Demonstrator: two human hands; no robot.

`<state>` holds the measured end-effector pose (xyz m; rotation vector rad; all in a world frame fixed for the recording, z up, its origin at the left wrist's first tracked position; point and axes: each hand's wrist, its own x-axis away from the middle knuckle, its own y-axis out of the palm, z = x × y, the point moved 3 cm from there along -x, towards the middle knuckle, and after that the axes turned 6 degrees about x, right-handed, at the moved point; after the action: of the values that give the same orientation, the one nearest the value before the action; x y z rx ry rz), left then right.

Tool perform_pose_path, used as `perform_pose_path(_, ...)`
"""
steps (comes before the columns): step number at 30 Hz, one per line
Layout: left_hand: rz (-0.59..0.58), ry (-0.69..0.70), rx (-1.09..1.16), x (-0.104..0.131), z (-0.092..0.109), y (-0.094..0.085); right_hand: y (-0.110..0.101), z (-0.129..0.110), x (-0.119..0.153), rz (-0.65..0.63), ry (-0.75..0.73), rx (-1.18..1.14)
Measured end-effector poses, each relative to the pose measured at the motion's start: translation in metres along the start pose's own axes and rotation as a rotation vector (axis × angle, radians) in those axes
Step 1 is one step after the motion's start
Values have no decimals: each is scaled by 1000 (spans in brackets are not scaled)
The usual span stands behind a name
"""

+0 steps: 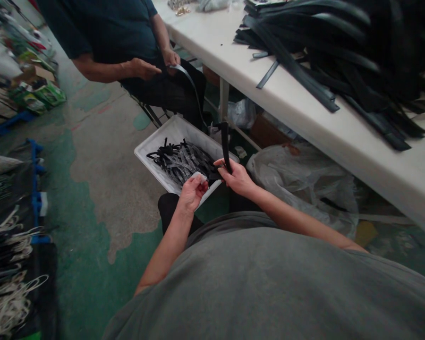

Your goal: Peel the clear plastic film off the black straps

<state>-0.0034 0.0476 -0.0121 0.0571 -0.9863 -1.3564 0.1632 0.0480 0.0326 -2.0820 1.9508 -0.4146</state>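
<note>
Over the near edge of the white plastic bin (pixel 148 164), the person's two bare hands are at work close to each other. The right hand (pixel 238 178), above the bin's near right corner, has its thumb and fingers clamped on a black strap (pixel 225 144), one length of which stands up from the grip beside the bin's right rim. The left hand (pixel 191 192), just in front of the bin's near side, has thumb and fingertips pinched together on a small, crumpled white piece (pixel 200 177); what it is made of I cannot tell. Inside the bin lies a loose heap of black and greyish strips (pixel 180 160), many crossing each other, a few dark ends poking up toward the far left. Beyond the bin sits a co-worker in a dark blue shirt (pixel 109 28), whose hands (pixel 170 57) hold a long, thin strip (pixel 190 79) that hangs down toward the bin's far side. Right of the bin and above it runs a white table (pixel 212 52), bearing a big pile of flat black straps (pixel 340 52). Below that table, beside the bin, bulges a clear plastic bag (pixel 297 177). Well to the bin's left, bundled pale cords (pixel 10 300) lie near a blue pallet (pixel 36 184).
</note>
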Motion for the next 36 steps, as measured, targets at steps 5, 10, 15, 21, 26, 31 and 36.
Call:
perform_pose_path(5, -19, -27, 53, 3, -4, 3, 4, 1, -3, 72, -80, 147)
perform_pose_path(10, -15, 22, 24, 5, -5, 6, 12, 4, -3, 58, -80, 234)
perform_pose_path(15, -19, 24, 69, 2, -12, 7, 18, 2, -2, -38, -57, 286)
perform_pose_path(21, 80, -1, 129, -3, -7, -2, 0, 9, 15, -460, 80, 231)
perform_pose_path(26, 135, -47, 138, -2, 0, -5, -23, 6, 33, -347, 55, 388)
perform_pose_path(31, 92, -83, 114, 1, -3, 0, -21, -4, 34, -333, 18, 359)
perform_pose_path(36, 72, -96, 118, 2, -7, 1, -17, -2, 24, -326, 44, 352)
